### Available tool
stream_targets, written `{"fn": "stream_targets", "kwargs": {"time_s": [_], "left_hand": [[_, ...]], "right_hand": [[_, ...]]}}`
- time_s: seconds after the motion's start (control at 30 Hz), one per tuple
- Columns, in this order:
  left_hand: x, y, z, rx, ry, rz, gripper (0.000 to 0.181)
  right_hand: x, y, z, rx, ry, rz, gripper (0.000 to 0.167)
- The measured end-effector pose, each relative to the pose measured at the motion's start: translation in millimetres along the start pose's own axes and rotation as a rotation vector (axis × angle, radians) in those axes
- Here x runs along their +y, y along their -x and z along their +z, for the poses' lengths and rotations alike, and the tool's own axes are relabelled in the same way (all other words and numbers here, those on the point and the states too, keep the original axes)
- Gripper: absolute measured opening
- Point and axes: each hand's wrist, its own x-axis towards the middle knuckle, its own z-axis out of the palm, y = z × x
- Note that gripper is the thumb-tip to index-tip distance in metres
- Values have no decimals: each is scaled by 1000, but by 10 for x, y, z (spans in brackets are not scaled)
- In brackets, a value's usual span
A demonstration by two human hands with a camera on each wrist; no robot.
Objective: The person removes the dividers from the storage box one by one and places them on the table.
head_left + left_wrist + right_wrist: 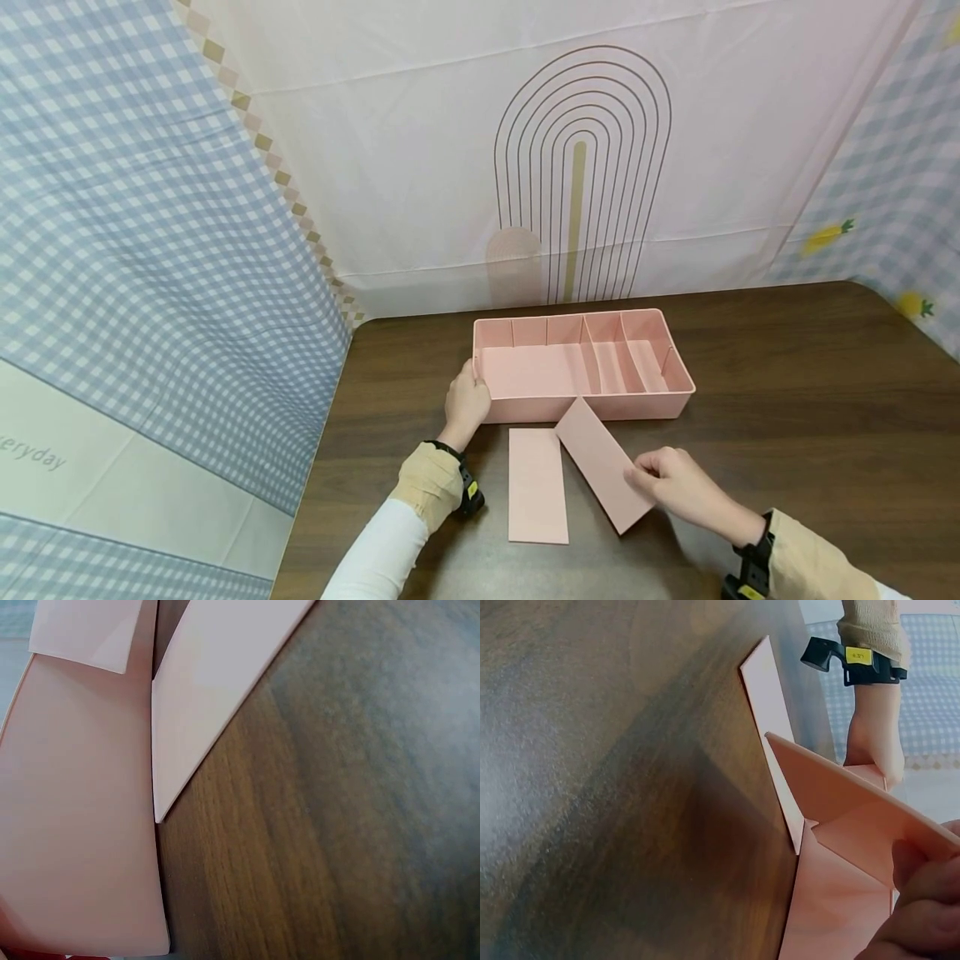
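A pink divided box (536,408) stands near the back of the table, with a large compartment at left and narrower ones at right. My left hand (467,402) grips its left end at the rim. My right hand (678,483) pinches a pink rectangular panel (600,462) by its right edge. That panel is tilted and raised off the table, its far corner at the box's front wall. A second pink panel (537,487) lies flat in front of the box. In the right wrist view, the fingers (926,900) hold the raised panel (847,795).
The dark wooden table (810,400) extends to the right of the box. A white curtain (405,183) with printed arches hangs behind it. Blue checked cloth (172,208) hangs along the left side.
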Motion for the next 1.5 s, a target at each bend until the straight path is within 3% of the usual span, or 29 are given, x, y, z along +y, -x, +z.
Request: {"fn": "stream_targets", "kwargs": {"time_s": [0.63, 0.9, 1.5], "left_hand": [[4, 12, -8, 3, 0, 1, 38], [8, 13, -18, -4, 2, -1, 39], [21, 22, -27, 0, -5, -6, 41]], "right_hand": [[14, 21, 67, 32, 29, 62, 37], [33, 32, 112, 33, 41, 134, 40], [55, 75, 170, -29, 45, 183, 37]]}}
